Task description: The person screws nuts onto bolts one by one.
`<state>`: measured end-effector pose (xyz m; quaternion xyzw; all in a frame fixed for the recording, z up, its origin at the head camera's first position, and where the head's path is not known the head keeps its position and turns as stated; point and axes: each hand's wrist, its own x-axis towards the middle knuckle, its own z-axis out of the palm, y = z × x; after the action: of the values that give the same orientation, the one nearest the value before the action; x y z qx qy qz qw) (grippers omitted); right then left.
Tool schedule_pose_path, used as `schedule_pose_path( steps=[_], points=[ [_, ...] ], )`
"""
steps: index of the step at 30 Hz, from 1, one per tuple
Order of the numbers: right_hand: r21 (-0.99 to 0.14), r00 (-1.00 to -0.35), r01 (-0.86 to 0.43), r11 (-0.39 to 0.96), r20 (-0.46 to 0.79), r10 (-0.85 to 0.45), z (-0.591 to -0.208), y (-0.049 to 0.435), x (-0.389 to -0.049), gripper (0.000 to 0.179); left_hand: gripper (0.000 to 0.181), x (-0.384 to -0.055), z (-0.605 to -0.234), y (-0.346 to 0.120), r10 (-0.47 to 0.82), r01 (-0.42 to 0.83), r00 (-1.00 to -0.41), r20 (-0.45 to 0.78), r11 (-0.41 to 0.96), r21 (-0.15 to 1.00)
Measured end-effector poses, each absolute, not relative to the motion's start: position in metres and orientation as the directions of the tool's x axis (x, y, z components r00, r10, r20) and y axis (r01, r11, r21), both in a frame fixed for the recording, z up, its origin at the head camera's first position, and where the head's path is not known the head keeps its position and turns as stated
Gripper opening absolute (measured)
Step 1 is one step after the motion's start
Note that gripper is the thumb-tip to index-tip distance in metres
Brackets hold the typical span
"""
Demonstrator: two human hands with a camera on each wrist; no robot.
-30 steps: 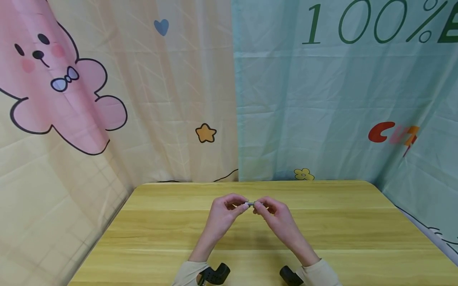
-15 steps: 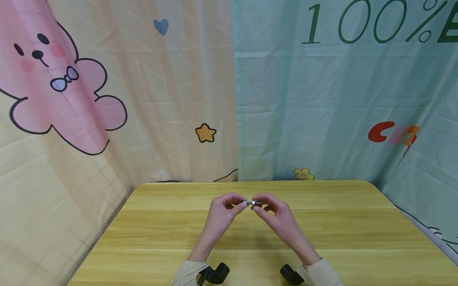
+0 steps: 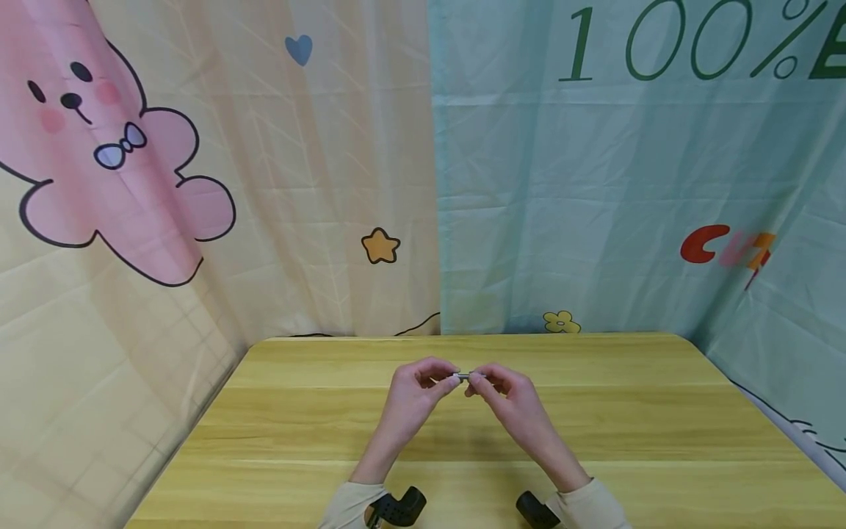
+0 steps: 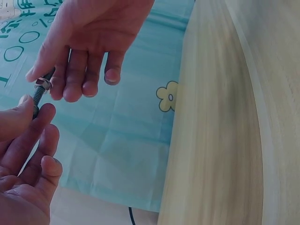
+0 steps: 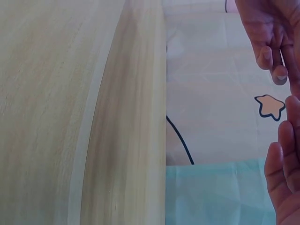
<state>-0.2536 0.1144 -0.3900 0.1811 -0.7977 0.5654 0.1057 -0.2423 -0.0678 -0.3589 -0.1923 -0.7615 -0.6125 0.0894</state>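
A small metal bolt [image 4: 38, 95] is held level between my two hands, above the table. My left hand [image 3: 411, 393] pinches it at the head end between thumb and index finger, as the left wrist view shows. On the threaded shaft sits a hex nut [image 4: 43, 83]. Thumb and index finger of my right hand [image 3: 514, 402] pinch the nut, its other fingers loosely bent. From the head view the right fingertips mostly cover the nut. The right wrist view catches just some fingers of the left hand [image 5: 267, 33] and right hand [image 5: 286, 173]; the bolt is out of frame there.
Below the hands stretches a light wood table [image 3: 297, 426]. Printed curtains surround it, a beige one [image 3: 297, 184] at left and a blue-green one [image 3: 562, 184] at right. Dark wrist devices [image 3: 399, 507] show near both sleeves.
Half a second ago the right fingertips were spread apart with the nut showing between them; now they have come together on it again. The left hand keeps its hold on the bolt.
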Motion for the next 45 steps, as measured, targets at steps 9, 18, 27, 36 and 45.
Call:
schedule_pose_path(
  steps=[9, 18, 27, 36, 45],
  points=[
    [-0.842, -0.886, -0.462, 0.277, 0.424, -0.188, -0.4, 0.117, -0.261, 0.025, 0.009, -0.241, -0.36, -0.067, 0.173, 0.393, -0.916, 0.363, 0.192, 0.899],
    [-0.804, -0.845, -0.531, 0.269, 0.479, -0.238, -0.371, 0.114, -0.24, 0.017, 0.008, -0.243, -0.361, -0.069, 0.173, 0.4, -0.912, 0.371, 0.184, 0.898],
    [-0.838, -0.898, -0.44, 0.323, 0.398, -0.19, -0.388, 0.114, -0.251, 0.01, 0.009, -0.242, -0.363, -0.066, 0.175, 0.399, -0.913, 0.368, 0.196, 0.896],
    [-0.843, -0.893, -0.449, 0.296, 0.412, -0.182, -0.403, 0.117, -0.262, 0.022, 0.008, -0.242, -0.362, -0.065, 0.174, 0.403, -0.912, 0.372, 0.202, 0.893],
    [-0.786, -0.829, -0.557, 0.268, 0.504, -0.243, -0.395, 0.117, -0.26, 0.019, 0.007, -0.243, -0.36, -0.067, 0.159, 0.418, -0.907, 0.39, 0.218, 0.882]
  ],
)
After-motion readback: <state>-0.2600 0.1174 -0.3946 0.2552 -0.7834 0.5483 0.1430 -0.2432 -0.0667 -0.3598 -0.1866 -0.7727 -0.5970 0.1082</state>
